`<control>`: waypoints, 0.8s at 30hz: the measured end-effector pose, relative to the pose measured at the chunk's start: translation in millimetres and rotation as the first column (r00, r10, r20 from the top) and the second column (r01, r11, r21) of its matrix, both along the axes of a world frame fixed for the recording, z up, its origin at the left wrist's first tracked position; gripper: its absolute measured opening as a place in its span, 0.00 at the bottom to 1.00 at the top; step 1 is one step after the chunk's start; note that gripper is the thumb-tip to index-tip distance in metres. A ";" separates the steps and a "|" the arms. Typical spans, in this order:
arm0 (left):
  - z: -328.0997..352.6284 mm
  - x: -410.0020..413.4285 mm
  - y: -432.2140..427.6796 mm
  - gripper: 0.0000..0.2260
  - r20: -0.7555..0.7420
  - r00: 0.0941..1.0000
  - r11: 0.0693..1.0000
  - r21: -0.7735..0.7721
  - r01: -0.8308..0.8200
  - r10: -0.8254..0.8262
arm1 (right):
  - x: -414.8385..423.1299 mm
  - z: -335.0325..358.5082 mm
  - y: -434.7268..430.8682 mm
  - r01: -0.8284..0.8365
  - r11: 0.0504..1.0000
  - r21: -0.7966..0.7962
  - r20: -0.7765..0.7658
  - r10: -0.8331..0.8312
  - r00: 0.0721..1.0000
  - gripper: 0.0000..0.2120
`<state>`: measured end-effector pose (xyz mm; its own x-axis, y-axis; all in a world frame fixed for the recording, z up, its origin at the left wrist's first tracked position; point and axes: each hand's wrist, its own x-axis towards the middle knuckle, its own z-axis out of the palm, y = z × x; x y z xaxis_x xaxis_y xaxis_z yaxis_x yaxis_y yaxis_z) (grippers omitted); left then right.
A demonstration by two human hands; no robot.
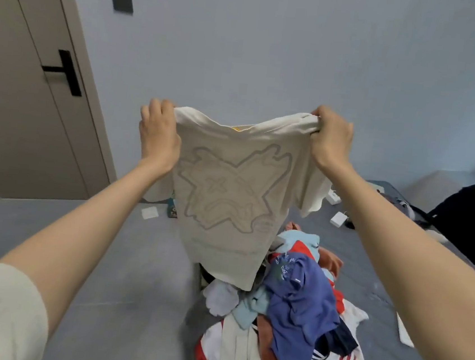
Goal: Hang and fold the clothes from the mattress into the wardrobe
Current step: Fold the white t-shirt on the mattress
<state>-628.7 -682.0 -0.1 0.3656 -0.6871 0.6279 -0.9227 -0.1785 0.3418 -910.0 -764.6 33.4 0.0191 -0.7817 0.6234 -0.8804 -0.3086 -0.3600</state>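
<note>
— Why hold the cream T-shirt point(228, 196) up like that?
— My left grip point(157, 133) and right grip point(330, 139) each clamp a shoulder, so it hangs flat above the clothes pile point(299, 303) on the mattress point(393, 299). That way I can judge how to fold it.

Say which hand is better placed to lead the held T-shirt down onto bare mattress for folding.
Probably left. The left hand grips the T-shirt shoulder over bare mattress; the right hand grips the other shoulder above the clothes pile.
</note>
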 end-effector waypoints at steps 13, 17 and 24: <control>-59.6 -43.8 28.1 0.17 -0.102 0.930 0.934 0.017 0.357 -0.353 | -68.1 -49.2 48.7 0.185 0.982 -0.026 -0.092 -0.187 0.978 0.13; -119.1 -62.6 69.8 0.17 -0.176 0.865 0.843 0.201 0.499 -0.470 | -91.8 -116.0 100.5 0.205 0.965 0.164 -0.165 -0.178 0.970 0.13; -225.1 -102.4 160.3 0.16 -0.378 0.761 0.572 0.505 0.647 -0.528 | -132.4 -223.7 211.4 0.264 0.803 0.534 -0.420 -0.019 0.907 0.09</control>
<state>-731.1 -521.7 -225.2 -0.1979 -0.9802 0.0028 -0.8348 0.1700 0.5236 -1042.4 -553.2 -190.3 0.0153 -0.9994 0.0319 -0.9981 -0.0172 -0.0588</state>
